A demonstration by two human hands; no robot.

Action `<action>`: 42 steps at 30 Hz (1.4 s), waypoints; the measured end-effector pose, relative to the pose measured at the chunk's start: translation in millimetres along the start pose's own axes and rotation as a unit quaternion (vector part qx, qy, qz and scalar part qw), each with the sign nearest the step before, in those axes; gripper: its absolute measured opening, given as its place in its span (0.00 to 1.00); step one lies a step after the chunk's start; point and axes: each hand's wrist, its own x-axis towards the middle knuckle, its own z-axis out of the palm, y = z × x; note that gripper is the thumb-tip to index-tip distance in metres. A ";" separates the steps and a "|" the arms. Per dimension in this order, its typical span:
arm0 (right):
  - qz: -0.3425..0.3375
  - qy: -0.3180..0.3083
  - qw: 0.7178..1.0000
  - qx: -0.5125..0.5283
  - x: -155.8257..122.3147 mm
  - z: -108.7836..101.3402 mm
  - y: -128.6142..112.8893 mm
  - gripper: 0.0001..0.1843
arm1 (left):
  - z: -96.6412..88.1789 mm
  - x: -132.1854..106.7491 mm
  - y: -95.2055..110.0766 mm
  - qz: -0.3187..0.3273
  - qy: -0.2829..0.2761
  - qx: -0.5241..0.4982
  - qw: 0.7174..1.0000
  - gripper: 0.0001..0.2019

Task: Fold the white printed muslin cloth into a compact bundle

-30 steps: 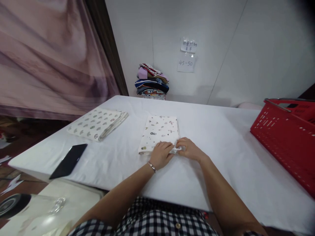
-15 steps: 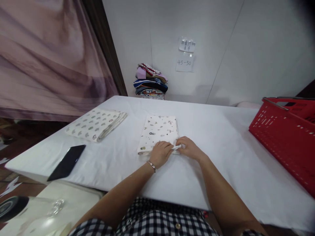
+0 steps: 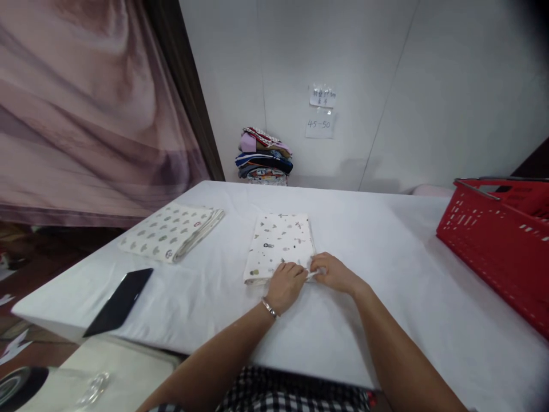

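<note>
A folded white cloth with small printed figures (image 3: pixel 281 243) lies in the middle of the white table (image 3: pixel 386 252). My left hand (image 3: pixel 288 285), with a bracelet at the wrist, rests curled on the cloth's near edge. My right hand (image 3: pixel 333 272) pinches the cloth's near right corner, fingers closed on the fabric. The two hands almost touch each other.
A second folded printed cloth (image 3: pixel 171 232) lies at the table's left, a black phone (image 3: pixel 119 301) nearer the left front edge. A red plastic basket (image 3: pixel 497 240) stands at the right. A stack of folded clothes (image 3: pixel 263 157) sits against the back wall under paper notes.
Both hands stay at the cloth's near edge; the right hand's pinch on the corner has tightened slightly. The camera has tipped a little, shifting the scene downward.
</note>
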 end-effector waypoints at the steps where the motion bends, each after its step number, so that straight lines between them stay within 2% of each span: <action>1: 0.000 0.017 1.000 0.008 0.4 0.4 -1.4 0.11 | 0.0 -0.2 0.4 0.001 0.004 0.001 1.000 0.09; 5: -0.013 0.115 0.993 0.021 10.3 2.7 -21.5 0.10 | 3.8 -0.9 0.2 0.002 0.020 -0.004 1.000 0.09; 7: -0.022 0.133 0.991 0.020 21.6 6.1 -38.1 0.11 | 8.3 -0.8 -0.6 -0.001 0.031 -0.009 0.999 0.10; 10: -0.001 0.107 0.994 0.021 46.4 16.8 -60.3 0.19 | 15.6 -0.7 -1.5 -0.007 0.060 -0.017 0.998 0.10; 13: 0.054 0.052 0.997 0.015 76.2 32.1 -68.1 0.29 | 18.7 -1.7 -1.5 -0.001 0.084 -0.030 0.996 0.09; 16: 0.109 0.013 0.994 -0.016 101.5 45.4 -55.9 0.34 | 15.4 -4.0 -1.2 -0.001 0.081 -0.041 0.996 0.09; 20: 0.183 -0.003 0.971 -0.154 111.9 55.3 -19.5 0.33 | 7.4 -6.8 -0.3 0.004 0.056 -0.057 0.997 0.10; 23: 0.190 -0.006 0.953 -0.236 106.3 60.6 3.0 0.31 | 2.6 -8.1 2.4 0.002 0.043 -0.074 0.996 0.11; 27: 0.173 0.005 0.948 -0.268 101.5 66.6 12.3 0.30 | -9.1 -7.4 2.5 -0.011 0.019 -0.122 0.992 0.09; 30: 0.176 -0.001 0.945 -0.275 103.7 68.0 11.5 0.30 | -24.4 -2.5 -14.3 -0.029 0.030 -0.166 0.985 0.09; 34: 0.175 -0.018 0.944 -0.281 107.8 64.3 10.9 0.30 | -34.9 3.6 -65.5 -0.119 0.063 -0.110 0.985 0.13; 38: 0.210 -0.005 0.939 -0.274 105.2 60.4 15.2 0.34 | -21.3 -3.8 -111.6 -0.241 0.028 -0.055 0.968 0.18; 42: 0.208 0.019 0.947 -0.243 100.3 62.0 23.4 0.33 | -5.0 -15.4 -122.6 -0.271 0.028 -0.079 0.959 0.19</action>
